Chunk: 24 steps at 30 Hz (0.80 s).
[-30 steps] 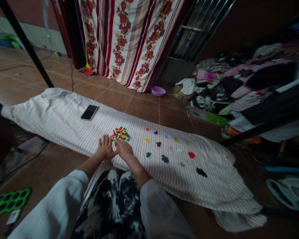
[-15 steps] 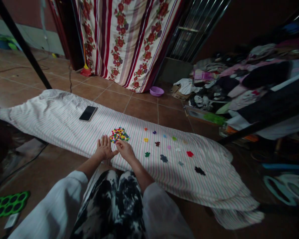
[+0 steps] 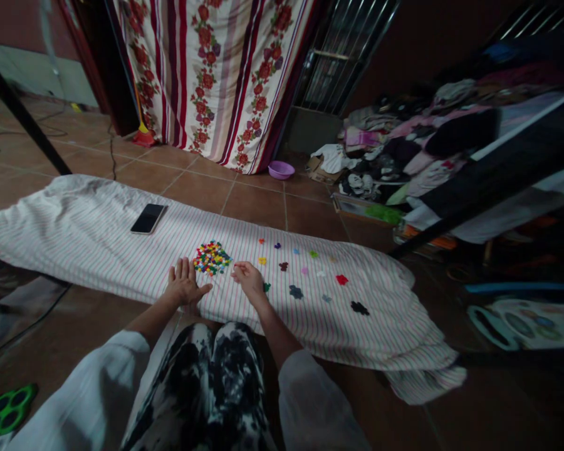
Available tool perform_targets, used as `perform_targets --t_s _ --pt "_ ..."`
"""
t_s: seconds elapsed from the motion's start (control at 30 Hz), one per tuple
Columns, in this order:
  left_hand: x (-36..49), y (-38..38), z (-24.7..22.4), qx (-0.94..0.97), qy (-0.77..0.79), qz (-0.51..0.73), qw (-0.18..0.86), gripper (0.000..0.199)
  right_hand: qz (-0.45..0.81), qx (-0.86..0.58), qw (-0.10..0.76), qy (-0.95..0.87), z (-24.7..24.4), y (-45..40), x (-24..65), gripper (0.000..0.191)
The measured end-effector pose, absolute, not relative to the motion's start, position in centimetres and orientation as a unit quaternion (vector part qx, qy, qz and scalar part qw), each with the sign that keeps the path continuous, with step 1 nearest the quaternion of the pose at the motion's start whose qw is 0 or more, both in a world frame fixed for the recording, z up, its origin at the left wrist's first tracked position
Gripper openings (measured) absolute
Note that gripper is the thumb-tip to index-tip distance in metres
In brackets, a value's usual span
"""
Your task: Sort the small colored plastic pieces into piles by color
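Observation:
A mixed pile of small coloured pieces (image 3: 212, 257) lies on the striped cloth (image 3: 183, 219). My left hand (image 3: 184, 283) rests flat with fingers spread at the pile's near left edge, holding nothing. Right of the pile, my right hand (image 3: 249, 280) pinches a tiny red piece (image 3: 235, 265) between thumb and fingertips. Beyond it lie small single-colour groups: yellow (image 3: 262, 260), brown (image 3: 283, 267), dark grey (image 3: 296, 292), red (image 3: 341, 280) and black (image 3: 360, 307), among others. A green group (image 3: 267, 287) is partly hidden behind my right hand.
A phone (image 3: 148, 219) lies on the cloth at the left. Past the cloth's far edge, a purple basin (image 3: 281, 170) stands on the tiled floor, near a heap of clothes (image 3: 432, 138). Black bars (image 3: 28, 119) flank the cloth.
My right hand has moved right, away from the pile and toward the single-colour groups, with its fingers pinched. My left hand stays by the pile. The whole view has shifted.

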<state>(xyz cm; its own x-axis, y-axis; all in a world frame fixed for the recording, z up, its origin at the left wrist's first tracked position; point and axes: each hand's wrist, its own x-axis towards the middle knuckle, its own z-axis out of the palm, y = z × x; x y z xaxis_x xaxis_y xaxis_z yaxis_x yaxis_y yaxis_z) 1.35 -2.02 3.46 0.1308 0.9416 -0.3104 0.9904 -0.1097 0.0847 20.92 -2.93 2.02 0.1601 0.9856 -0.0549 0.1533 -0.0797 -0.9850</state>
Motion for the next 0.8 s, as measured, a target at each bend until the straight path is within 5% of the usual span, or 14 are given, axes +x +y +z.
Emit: perform_targets --t_s 0.43,0.8 --pt "1.4 -2.1 3.2 0.736 0.660 -0.102 0.112 0.108 0.281 -0.679 0.532 -0.422 2.4 -5.7 34.2 0.026" --pt "1.4 -2.1 2.8 0.733 0.665 -0.103 0.096 0.109 0.054 -0.878 0.367 -0.302 3.4 -9.7 48.2 0.027"
